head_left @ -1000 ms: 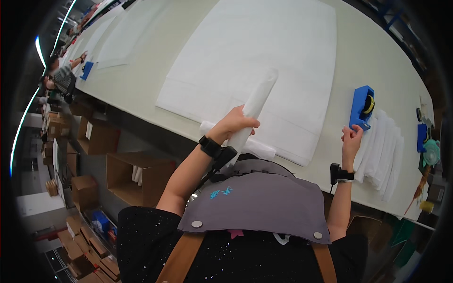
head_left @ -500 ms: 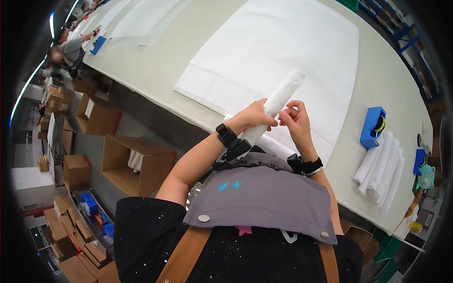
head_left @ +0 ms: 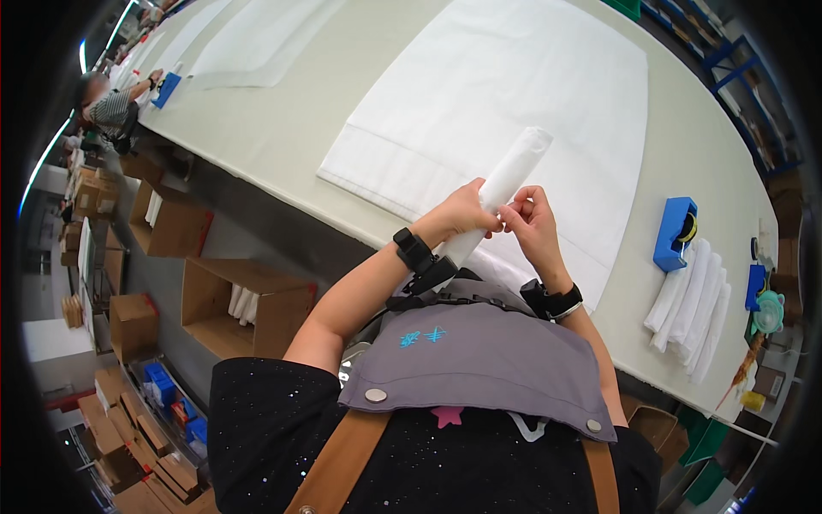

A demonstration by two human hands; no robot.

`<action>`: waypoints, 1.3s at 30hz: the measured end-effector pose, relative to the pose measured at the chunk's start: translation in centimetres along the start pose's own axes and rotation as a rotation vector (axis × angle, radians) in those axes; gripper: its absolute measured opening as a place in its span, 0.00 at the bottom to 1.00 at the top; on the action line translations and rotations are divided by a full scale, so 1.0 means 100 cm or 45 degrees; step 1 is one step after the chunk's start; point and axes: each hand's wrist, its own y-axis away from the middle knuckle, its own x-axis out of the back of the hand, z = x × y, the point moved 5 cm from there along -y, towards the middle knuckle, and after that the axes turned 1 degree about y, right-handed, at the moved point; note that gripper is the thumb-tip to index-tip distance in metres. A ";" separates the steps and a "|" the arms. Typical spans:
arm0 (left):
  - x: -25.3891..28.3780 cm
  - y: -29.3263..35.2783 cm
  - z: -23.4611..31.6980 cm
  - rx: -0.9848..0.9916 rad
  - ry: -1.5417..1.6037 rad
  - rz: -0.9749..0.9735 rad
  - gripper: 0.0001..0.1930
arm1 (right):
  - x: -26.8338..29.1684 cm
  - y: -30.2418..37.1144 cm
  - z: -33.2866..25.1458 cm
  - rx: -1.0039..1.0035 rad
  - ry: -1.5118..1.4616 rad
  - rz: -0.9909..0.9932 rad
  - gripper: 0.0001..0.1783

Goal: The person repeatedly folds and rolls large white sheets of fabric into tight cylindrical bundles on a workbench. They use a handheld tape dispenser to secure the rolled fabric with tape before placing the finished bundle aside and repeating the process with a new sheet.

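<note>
A rolled white sheet (head_left: 518, 163) slants up and away from my body, its lower end close to my apron. My left hand (head_left: 467, 212) is wrapped round the middle of this roll. Just to its right, my right hand (head_left: 531, 221) has thumb and forefinger pinched together against the roll's side; whatever they hold is too small to make out. Beneath both hands, a stack of flat white sheets (head_left: 479, 94) covers the tabletop. More white material shows between the roll and my right wrist.
On the right of the table (head_left: 274, 146) stand a blue tape dispenser (head_left: 672, 231) and several finished white rolls (head_left: 692, 308). A small green fan (head_left: 768, 313) is beyond them. Open cardboard boxes (head_left: 214, 330) sit left below the edge. A co-worker (head_left: 111, 107) stands far left.
My right hand has shifted slightly left and closer to the roll, its fingertips now at the roll's side. My left hand keeps its hold. The view has turned slightly.
</note>
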 end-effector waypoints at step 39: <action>-0.023 0.015 -0.005 0.191 0.543 -0.717 0.31 | 0.025 0.011 0.039 -0.050 0.071 -0.066 0.18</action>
